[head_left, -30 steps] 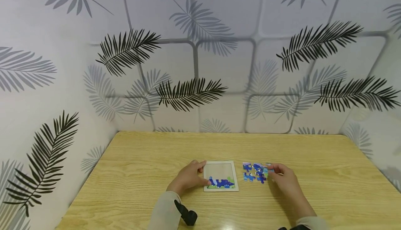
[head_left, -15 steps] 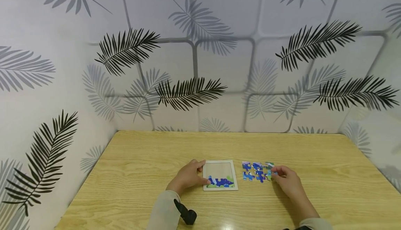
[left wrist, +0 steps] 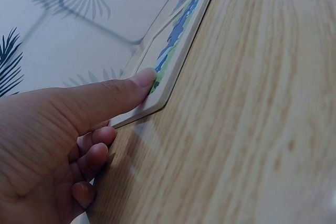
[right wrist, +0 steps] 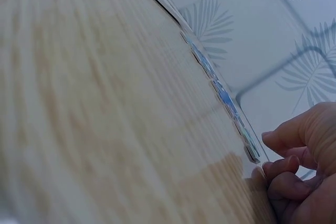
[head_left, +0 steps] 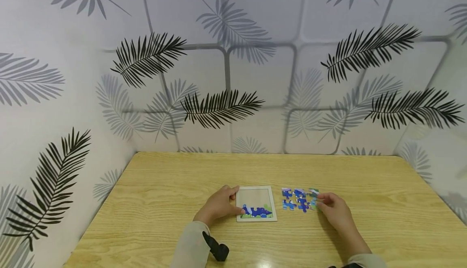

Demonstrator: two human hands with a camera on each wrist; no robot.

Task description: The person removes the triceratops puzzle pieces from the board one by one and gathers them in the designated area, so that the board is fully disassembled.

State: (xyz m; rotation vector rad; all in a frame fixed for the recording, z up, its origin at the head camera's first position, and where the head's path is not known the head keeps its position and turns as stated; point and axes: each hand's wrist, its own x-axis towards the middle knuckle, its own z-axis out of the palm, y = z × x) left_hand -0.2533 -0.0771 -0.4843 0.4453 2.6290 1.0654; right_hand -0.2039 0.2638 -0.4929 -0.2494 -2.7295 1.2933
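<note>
A square jigsaw tray [head_left: 255, 195] with a pale rim lies on the table, its lower strip filled with blue and green pieces. My left hand [head_left: 217, 208] grips its left side; in the left wrist view the thumb [left wrist: 131, 85] presses on the corner while the other fingers curl beside the edge. To the right of the tray, several loose jigsaw pieces [head_left: 300, 199] lie flat in rough rows. Beside their right end is my right hand [head_left: 336, 213], fingers loosely bent. In the right wrist view a gap shows between thumb and fingers, just off the end piece [right wrist: 252, 153].
The wood-grain table [head_left: 175, 179] reaches back to a wall [head_left: 255, 77] with a leaf pattern. A black strap [head_left: 219, 251] is on the left sleeve [head_left: 191, 243].
My right hand has shifted slightly right, off the right-hand pieces, so more of them shows. The left hand stays on the tray.
</note>
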